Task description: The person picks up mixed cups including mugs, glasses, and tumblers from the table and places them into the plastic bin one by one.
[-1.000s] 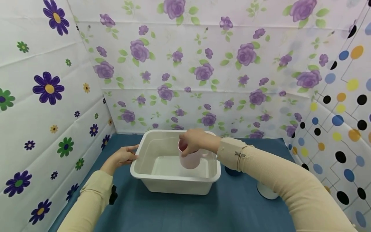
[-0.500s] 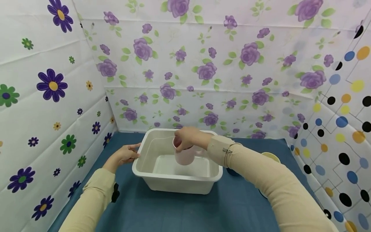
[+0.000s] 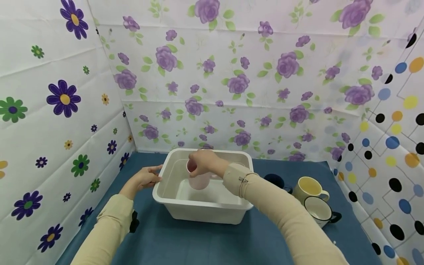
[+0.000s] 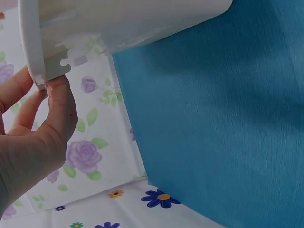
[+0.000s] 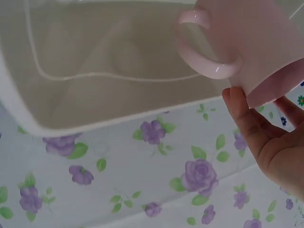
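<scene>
A pink mug [image 3: 199, 181] hangs inside the white plastic basin [image 3: 202, 215], its handle toward the right. My right hand [image 3: 206, 162] pinches the mug by its rim from above. In the right wrist view the pink mug [image 5: 256, 42] shows its loop handle, and the fingertips of the right hand [image 5: 280, 147] lie at its lip. My left hand [image 3: 144, 178] holds the basin's left rim. Seen from the left wrist, the left hand [image 4: 42, 114] has thumb and fingers on either side of the basin rim [image 4: 33, 42].
Right of the basin stand a dark blue mug [image 3: 274, 179], a yellow mug [image 3: 309, 186] and a white mug [image 3: 318, 209] with a dark rim and handle. The right forearm passes in front of them. A blue cloth [image 3: 198, 243] covers the table; patterned sheets enclose it.
My right hand has carried the pink mug leftward inside the basin. The mugs on the right have come into view from behind the right sleeve. The left hand keeps its hold on the rim.
</scene>
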The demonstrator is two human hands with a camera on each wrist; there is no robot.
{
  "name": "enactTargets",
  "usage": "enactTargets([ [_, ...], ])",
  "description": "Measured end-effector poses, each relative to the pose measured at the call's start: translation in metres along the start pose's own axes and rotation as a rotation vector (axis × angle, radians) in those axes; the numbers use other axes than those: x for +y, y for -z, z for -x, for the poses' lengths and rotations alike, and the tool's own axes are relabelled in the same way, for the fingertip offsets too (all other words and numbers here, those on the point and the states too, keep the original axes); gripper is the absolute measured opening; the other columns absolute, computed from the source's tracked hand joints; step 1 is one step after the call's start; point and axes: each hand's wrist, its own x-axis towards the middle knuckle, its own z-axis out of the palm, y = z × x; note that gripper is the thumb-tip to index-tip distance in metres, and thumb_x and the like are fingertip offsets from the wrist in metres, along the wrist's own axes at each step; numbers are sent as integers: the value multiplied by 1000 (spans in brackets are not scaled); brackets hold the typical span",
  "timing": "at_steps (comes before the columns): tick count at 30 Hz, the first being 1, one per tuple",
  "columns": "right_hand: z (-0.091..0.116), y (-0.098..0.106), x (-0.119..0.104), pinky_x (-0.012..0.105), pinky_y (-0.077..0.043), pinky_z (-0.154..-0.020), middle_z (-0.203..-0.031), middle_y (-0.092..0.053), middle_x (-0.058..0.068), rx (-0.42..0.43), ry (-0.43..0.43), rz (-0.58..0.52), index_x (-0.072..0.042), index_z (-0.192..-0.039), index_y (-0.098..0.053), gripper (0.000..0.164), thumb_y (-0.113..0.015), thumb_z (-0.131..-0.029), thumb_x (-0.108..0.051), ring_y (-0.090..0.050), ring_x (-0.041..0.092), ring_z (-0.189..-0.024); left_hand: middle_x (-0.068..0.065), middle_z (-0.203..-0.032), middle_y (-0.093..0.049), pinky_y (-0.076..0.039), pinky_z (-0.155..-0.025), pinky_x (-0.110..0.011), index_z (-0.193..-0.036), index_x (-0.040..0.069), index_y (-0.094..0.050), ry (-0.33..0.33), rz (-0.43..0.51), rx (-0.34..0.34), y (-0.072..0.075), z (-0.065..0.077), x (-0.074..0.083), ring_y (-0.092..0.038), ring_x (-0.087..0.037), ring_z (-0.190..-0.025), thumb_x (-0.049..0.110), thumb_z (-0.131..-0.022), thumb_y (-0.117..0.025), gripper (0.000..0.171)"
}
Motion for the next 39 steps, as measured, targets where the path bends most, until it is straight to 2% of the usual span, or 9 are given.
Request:
enactTargets([
  [2,-5,-7,-1,26,-51,-71,-98,-67,-1,31,-10,-5,-15,-105,-62,44,-72,-77,-47,-61,16,-91,-13,-109,-62,-57,-78,-29,-150,6,-21,-12,12,-8,-1,1,1,-65,-8,-80,1,-92,-57,68],
  [6,-16,-21,1,28,-52,-72,-100,-67,-1,70,-43,-34,-16,-106,-61,44,-71,-77,-48,-61,16,-94,-11,-107,-62,-58,-77,-27,-150,6,-21,-10,19,-6,-3,2,3,-65,-7,-78,0,-92,-57,68],
  [15,-38,-44,6,31,-52,-82,-107,-63,2,32,-85,-30,-15,-117,-57,57,-71,-77,-52,-58,19,-100,-27,-126,-53,-58,-77,-29,-150,6,-20,8,-24,-1,-6,1,12,-65,-8,-79,1,-93,-56,68],
  [22,-50,-65,1,33,-52,-81,-108,-62,5,34,-80,-74,-14,-121,-54,62,-73,-75,-51,-58,21,-100,-28,-138,-45,-57,-71,-25,-149,6,-23,60,-39,37,-6,1,10,-64,-8,-75,-1,-91,-56,67],
  [30,-62,-80,-3,30,-52,-78,-101,-65,1,31,-129,-110,-16,-108,-59,50,-75,-73,-50,-61,18,-93,-30,-140,-41,-58,-72,-27,-149,5,-24,79,-75,65,-10,3,12,-64,-8,-75,-3,-90,-57,67],
  [39,-76,-93,-7,26,-51,-79,-98,-66,-2,50,-129,-45,-17,-102,-61,45,-76,-72,-48,-60,16,-93,-30,-141,-38,-57,-77,-30,-148,5,-24,95,-92,88,-13,3,13,-64,-15,-88,-2,-91,-57,67],
])
